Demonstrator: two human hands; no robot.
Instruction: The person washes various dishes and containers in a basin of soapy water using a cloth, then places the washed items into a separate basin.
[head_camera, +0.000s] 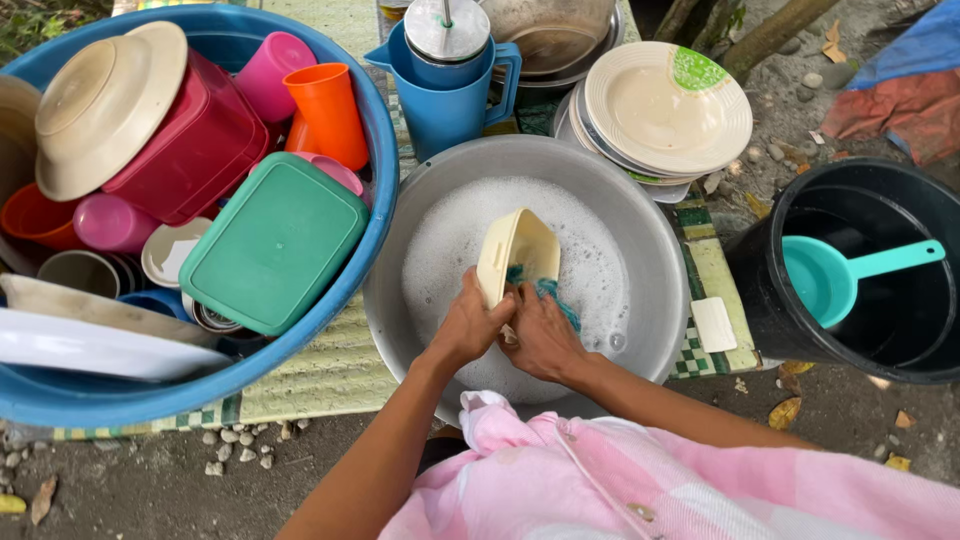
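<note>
My left hand (470, 325) grips the near edge of a cream plastic container (515, 255), held tilted over a wide metal basin (650, 260) full of white suds. My right hand (540, 335) presses a teal scrubbing cloth (548, 292) against the container's inside. Both hands hover just above the foam, close together, in front of my pink garment.
A big blue tub (330, 320) at left holds a green lid, red box, orange and pink cups, plates. Behind the basin stand a blue pitcher (445, 100) and stacked cream plates (665, 105). A black bucket (770, 290) with a teal dipper (830, 275) sits at right. A soap bar (714, 324) lies on the mat.
</note>
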